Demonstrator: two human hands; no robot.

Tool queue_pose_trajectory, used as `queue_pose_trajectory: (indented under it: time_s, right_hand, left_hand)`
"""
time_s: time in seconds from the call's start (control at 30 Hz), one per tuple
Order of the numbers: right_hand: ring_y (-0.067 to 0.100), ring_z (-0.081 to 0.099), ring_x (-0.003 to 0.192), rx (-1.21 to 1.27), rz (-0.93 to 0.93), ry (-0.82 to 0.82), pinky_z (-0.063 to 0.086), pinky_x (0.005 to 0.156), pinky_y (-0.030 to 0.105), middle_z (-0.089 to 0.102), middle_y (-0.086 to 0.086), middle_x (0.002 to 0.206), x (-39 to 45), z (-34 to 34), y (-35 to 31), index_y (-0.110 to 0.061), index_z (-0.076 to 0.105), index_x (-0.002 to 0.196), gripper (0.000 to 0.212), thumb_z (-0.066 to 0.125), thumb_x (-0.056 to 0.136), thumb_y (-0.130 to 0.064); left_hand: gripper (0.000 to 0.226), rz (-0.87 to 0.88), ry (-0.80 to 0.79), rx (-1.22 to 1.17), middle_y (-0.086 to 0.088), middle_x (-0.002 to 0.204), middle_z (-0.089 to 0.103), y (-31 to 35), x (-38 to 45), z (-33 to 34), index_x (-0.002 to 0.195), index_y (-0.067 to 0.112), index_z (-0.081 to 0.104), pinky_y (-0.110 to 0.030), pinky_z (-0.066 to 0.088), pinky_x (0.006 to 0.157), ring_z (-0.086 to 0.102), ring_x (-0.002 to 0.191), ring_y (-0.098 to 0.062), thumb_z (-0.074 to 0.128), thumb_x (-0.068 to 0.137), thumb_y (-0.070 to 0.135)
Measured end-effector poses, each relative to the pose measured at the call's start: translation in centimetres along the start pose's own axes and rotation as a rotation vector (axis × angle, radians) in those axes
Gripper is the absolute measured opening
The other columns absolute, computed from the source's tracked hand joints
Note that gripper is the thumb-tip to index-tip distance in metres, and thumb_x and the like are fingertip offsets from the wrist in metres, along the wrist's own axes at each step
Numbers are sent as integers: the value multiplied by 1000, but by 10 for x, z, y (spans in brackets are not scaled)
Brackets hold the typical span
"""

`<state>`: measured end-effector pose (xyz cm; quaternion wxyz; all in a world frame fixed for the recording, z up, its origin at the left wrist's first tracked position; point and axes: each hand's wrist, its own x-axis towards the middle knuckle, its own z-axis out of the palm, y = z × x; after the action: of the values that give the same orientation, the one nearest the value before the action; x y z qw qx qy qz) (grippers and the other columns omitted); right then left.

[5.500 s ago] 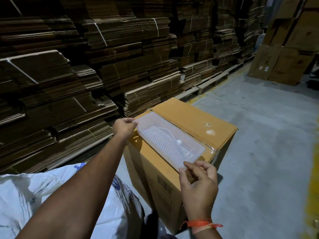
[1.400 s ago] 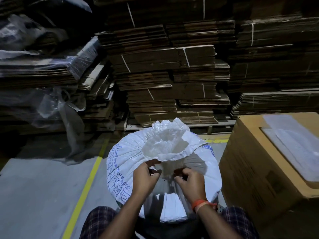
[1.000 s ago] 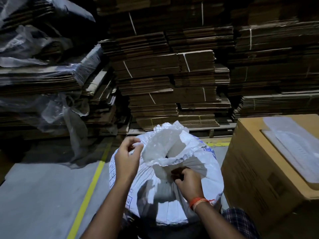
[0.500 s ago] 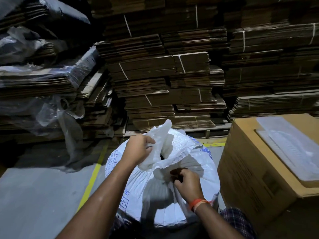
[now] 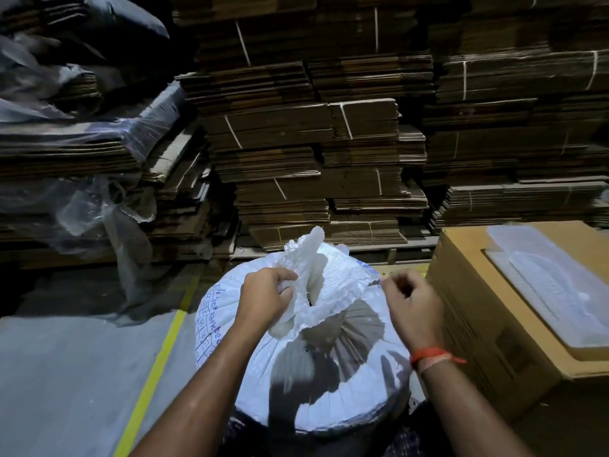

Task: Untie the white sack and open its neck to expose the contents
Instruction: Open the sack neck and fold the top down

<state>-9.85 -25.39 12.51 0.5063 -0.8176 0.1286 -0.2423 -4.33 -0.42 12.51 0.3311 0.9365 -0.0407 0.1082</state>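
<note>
On grey concrete floor before stacked cardboard, left hand grips white sack; right hand pinched.

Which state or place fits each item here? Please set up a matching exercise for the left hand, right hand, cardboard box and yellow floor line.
Things:
1. left hand
2. right hand
3. cardboard box
4. yellow floor line

States or places:
A. right of the white sack
B. pinched shut beside the sack's right edge
C. gripping the bunched sack neck
D. left of the sack

Pairs: 1-C, 2-B, 3-A, 4-D
</note>
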Motion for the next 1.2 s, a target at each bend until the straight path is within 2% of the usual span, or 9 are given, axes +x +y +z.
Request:
queue_pose_trajectory:
  time_s: [0.23,0.33,0.43,0.53,0.6,0.77,0.87,1.03,1.2]
  right_hand:
    - [30,58,122,-131,301,-327,53,103,44,73,3,111,71,9,1,-34,80,87,44,75,64,-71]
    - [23,71,88,55,435,-429,58,78,35,76,9,99,67,12,2,-12,81,94,26,84,82,-35]
    - [9,58,45,183,523,-484,47,47,19,68,13,82,53,15,6,3,75,108,24,79,86,-5]
    - [8,52,39,141,446,-436,39,42,18,71,17,101,47,21,18,3,75,113,31,77,82,7]
    - [14,69,63,45,387,-411,50,56,23,64,11,116,45,19,26,-2,77,111,31,78,81,6]
    - [24,70,112,-194,250,-356,56,94,36,76,9,118,39,16,54,-15,81,104,29,87,77,-8]
    - [25,74,104,-290,203,-414,59,86,30,76,6,121,28,17,65,-16,78,117,38,84,80,-11]
    - [25,65,124,-415,193,-453,49,110,36,73,5,130,14,20,77,-15,75,124,43,81,81,-12]
    - [22,66,122,-687,299,-629,51,105,29,70,3,133,11,19,90,-18,75,123,43,82,80,-17]
  left_hand:
    - [31,-37,21,-43,3,114,80,3,-9,2,111,28,80,-32,56,97,71,108,-18,68,86,18]
    - [33,-41,38,-54,5,120,78,4,-12,1,115,29,79,-31,55,99,70,111,-16,68,86,18]
    - [37,-24,44,-56,7,127,75,0,-15,0,120,29,77,-29,50,105,66,120,-14,70,86,18]
    - [43,-71,91,-55,0,130,72,-7,-16,-2,125,24,75,-34,49,107,65,122,-21,71,83,14]
    - [45,-146,160,-77,-6,129,72,-17,-16,-5,126,18,75,-38,50,105,66,120,-27,72,82,12]
    - [43,-358,219,4,-19,119,73,-47,-29,-14,125,4,72,-39,51,94,67,114,-38,73,82,10]
    - [32,-472,151,64,-20,107,74,-67,-40,-9,110,-2,73,-39,53,84,68,103,-40,72,80,9]
    - [10,-567,-14,270,-16,96,71,-106,-49,7,71,11,56,-33,47,62,63,83,-33,62,77,7]
    - [15,-554,-277,478,-13,116,71,-122,-54,15,105,10,62,-33,50,75,68,111,-32,61,90,14]
